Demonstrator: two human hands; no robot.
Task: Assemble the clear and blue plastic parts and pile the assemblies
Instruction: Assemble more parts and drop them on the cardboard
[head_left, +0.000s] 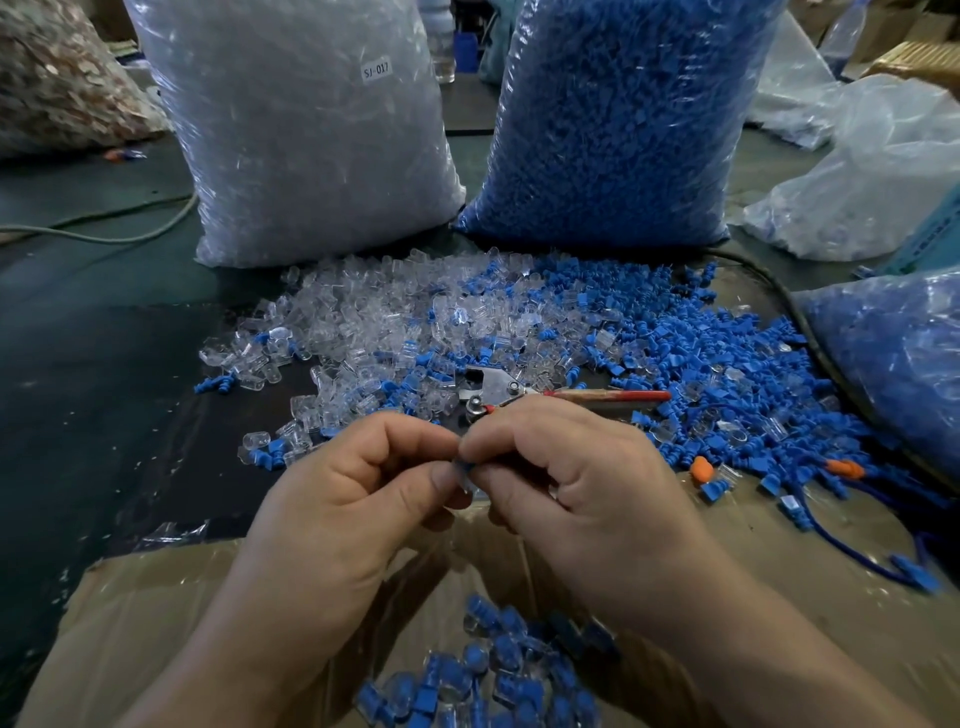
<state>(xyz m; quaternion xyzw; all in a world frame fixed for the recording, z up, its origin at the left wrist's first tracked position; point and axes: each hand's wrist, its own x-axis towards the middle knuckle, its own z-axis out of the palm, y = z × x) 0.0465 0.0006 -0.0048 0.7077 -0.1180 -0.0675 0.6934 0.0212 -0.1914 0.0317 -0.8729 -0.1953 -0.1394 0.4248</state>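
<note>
1. A small blue and clear piece (464, 472) is held up in the middle, over the far edge of the cardboard (156, 613).
2. The left hand (358, 483) pinches one side of it with thumb and finger. The right hand (566, 467) pinches the other side. Most of the piece is hidden by the fingertips.
3. I think the blue part is being pushed into the clear part. To do it well, keep both parts in a straight line. Push gently and hold close to the join so nothing slips.
4. The pile of finished pieces (493, 670) lies on the cardboard, near the person and below the hands. That looks like the place to drop this one.
5. Past the hands, loose clear parts (374, 317) lie to the left on the worktop (104, 338), and loose blue parts (701, 353) lie to the right.
6. A metal tool (498, 389) with a red handle lies just beyond the right hand.
</note>
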